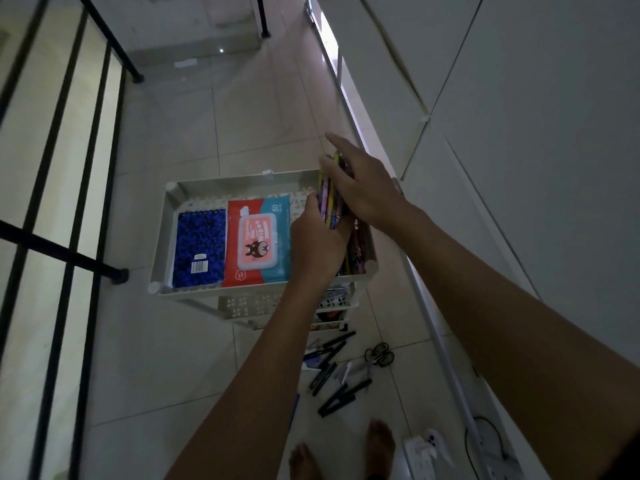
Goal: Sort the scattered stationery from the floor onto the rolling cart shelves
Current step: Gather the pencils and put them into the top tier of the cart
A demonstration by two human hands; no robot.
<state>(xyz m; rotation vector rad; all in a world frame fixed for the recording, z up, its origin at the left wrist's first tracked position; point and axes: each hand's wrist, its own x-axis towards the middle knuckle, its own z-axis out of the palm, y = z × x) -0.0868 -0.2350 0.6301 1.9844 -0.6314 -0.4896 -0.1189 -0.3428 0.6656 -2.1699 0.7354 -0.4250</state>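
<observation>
Over the cart's top shelf (166,237), at its right edge, the left hand (313,244) grips the pencil bundle (329,199) while the flat-fingered right hand (360,188) steadies it; best lowered level alongside pencils already there.

Both bare forearms reach forward and down. The left hand (317,233) has curled fingers; the right hand (363,188) lies flat, fingers straight, just beyond it.

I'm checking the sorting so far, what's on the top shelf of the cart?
On the top shelf lie a blue notebook, a wipes pack and pencils. The left hand grips a pencil bundle; hands cover the rest.
</observation>
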